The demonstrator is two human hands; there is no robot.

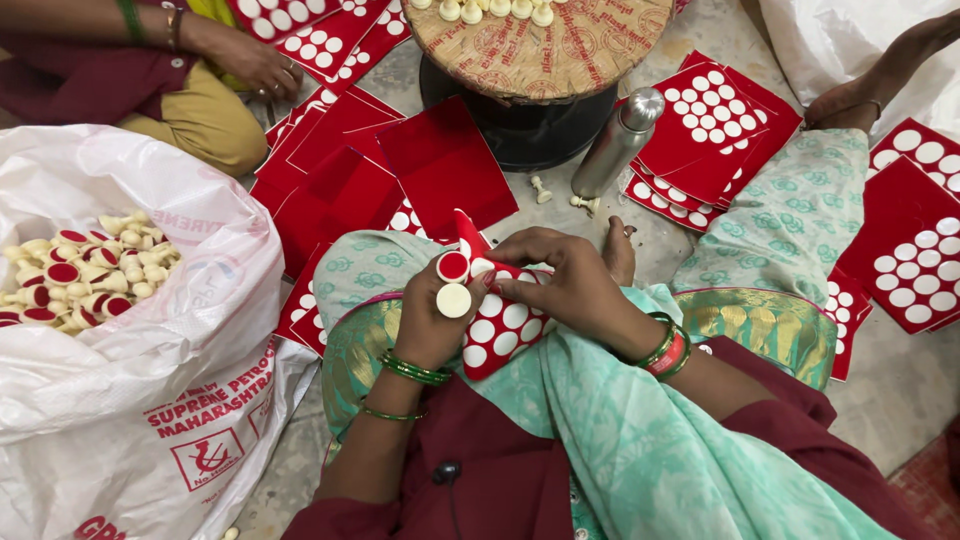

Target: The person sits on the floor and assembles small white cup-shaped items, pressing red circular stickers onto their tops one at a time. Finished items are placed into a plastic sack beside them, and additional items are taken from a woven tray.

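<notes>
Stone floor, hands (500, 295) gripping red sticker sheet (500, 330) lengthwise away, left pinching cream cap (453, 300)

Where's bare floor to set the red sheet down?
Bare floor lies right of the knee, and a small patch between flask and black stand. Red sheets crowd the front; the white sack blocks left.

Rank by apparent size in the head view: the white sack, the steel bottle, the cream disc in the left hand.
1. white sack, though nearness to the camera enlarges it.
2. steel bottle.
3. cream disc, held by the left hand.
</notes>
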